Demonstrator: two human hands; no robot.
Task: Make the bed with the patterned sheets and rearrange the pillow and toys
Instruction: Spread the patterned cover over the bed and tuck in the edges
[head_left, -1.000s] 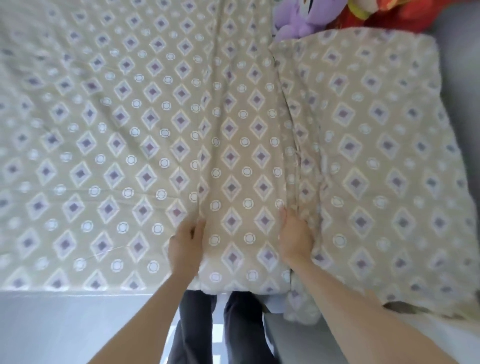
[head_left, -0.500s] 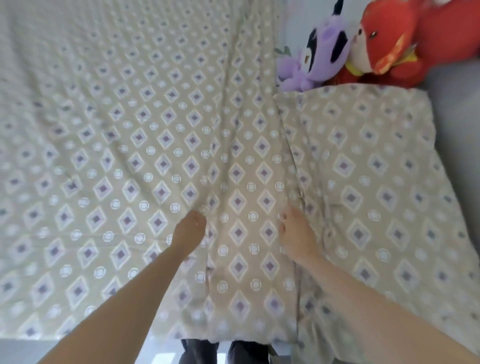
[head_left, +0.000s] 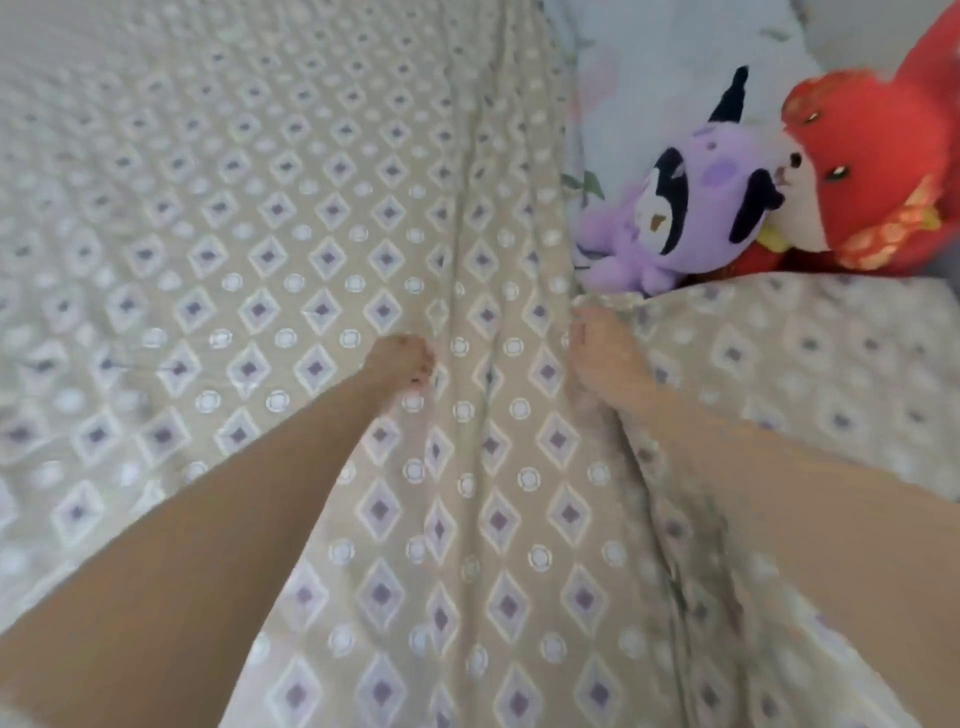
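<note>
On the patterned sheet (head_left: 260, 260), right hand (head_left: 602, 358) presses flat beside pillow (head_left: 805, 364); left hand (head_left: 402, 361) grip unclear.

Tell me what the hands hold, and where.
Unclear: left hand curls on the sheet, maybe pinching it; right hand rests open along the pillow edge.

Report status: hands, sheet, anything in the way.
Left hand on beige diamond-patterned sheet, grip unclear. Right hand flat at edge of matching patterned pillow. Purple plush toy and red plush toy beyond it, untouched.
</note>
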